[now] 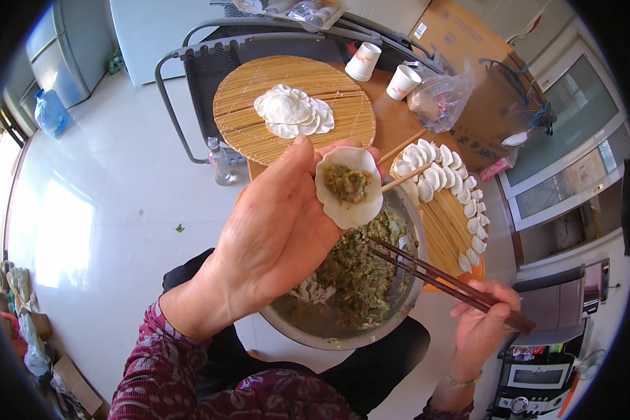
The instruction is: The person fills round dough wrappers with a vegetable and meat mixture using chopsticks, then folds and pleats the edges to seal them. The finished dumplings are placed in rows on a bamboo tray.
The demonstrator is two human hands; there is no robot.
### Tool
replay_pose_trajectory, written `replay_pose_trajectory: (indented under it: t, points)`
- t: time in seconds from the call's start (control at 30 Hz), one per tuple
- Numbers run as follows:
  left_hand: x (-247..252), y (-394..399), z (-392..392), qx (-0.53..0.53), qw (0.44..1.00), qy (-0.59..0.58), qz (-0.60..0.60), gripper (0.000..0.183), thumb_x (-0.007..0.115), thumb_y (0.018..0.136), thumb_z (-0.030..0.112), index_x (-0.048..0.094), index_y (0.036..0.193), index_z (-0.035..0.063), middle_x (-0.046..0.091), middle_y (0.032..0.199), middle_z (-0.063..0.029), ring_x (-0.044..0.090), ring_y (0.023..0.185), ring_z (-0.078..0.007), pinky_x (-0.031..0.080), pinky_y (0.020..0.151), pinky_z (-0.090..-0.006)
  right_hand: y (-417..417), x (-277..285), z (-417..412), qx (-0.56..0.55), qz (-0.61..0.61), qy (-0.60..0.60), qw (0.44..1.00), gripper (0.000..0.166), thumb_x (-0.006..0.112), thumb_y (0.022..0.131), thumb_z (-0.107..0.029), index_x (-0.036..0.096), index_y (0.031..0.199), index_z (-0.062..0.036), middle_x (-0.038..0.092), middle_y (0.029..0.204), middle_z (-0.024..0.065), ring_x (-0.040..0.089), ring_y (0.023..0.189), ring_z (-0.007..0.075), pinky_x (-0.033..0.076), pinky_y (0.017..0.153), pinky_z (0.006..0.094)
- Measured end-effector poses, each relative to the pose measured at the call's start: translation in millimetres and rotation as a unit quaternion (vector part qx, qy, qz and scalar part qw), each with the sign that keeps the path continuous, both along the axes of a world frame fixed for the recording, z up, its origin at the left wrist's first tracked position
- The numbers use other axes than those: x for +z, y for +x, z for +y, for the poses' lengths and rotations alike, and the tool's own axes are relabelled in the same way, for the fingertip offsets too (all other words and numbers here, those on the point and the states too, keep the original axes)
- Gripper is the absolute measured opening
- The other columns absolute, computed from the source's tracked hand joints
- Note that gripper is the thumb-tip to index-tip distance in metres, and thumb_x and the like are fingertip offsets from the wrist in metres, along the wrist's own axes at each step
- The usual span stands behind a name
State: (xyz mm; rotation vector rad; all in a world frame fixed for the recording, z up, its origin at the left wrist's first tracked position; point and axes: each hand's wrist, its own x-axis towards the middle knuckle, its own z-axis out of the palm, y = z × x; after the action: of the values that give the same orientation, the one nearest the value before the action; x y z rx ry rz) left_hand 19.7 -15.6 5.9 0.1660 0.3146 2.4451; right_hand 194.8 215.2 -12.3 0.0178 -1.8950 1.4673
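On the open palm and fingers of my left hand (278, 231) lies a round dough wrapper (357, 212) with a lump of green-brown filling (349, 184) at its middle. My right hand (485, 320) grips a pair of dark wooden chopsticks (446, 281), their tips over the filling in a metal bowl (346, 344). The bowl stands below my left hand, which hides part of it. Beyond, a pile of flat wrappers (294, 113) rests on a round reed mat (236, 105). Folded dumplings (441, 170) line the edge of a second reed mat (443, 231) at the right.
Two paper cups (363, 62) and a clear plastic bag (443, 102) stand at the table's (394, 118) back. Behind are a folding chair (202, 89) and a cardboard box (467, 68). A glass bottle (220, 163) stands on the floor at the left.
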Motion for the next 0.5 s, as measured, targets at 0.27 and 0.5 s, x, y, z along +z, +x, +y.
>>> replay_pose_trajectory:
  t: [0.27,0.5]
  points:
    - [3.6,5.3,0.5,0.001,0.999,-0.043,0.034,0.054,0.030,0.100,0.040,0.044,0.126,-0.0046,0.043,0.135,-0.0213,0.041,0.127,-0.0302,0.026,0.111,-0.0420,-19.0,19.2,-5.3,0.032,0.102,-0.068,0.992,0.039,0.043,0.095,-0.048,0.050,0.116,-0.0155,0.058,0.093,0.0118,0.051,0.048,0.0153,0.044,0.040,0.0239]
    - [4.9,7.7,-2.2,0.002,0.996,-0.069,0.058,0.054,0.026,0.101,0.040,0.044,0.126,-0.0044,0.043,0.136,-0.0200,0.041,0.126,-0.0288,0.027,0.110,-0.0419,-50.1,19.8,-25.4,0.087,0.079,-0.047,0.992,0.039,0.042,0.095,-0.047,0.050,0.115,-0.0143,0.059,0.096,0.0139,0.054,0.053,0.0170,0.047,0.043,0.0253]
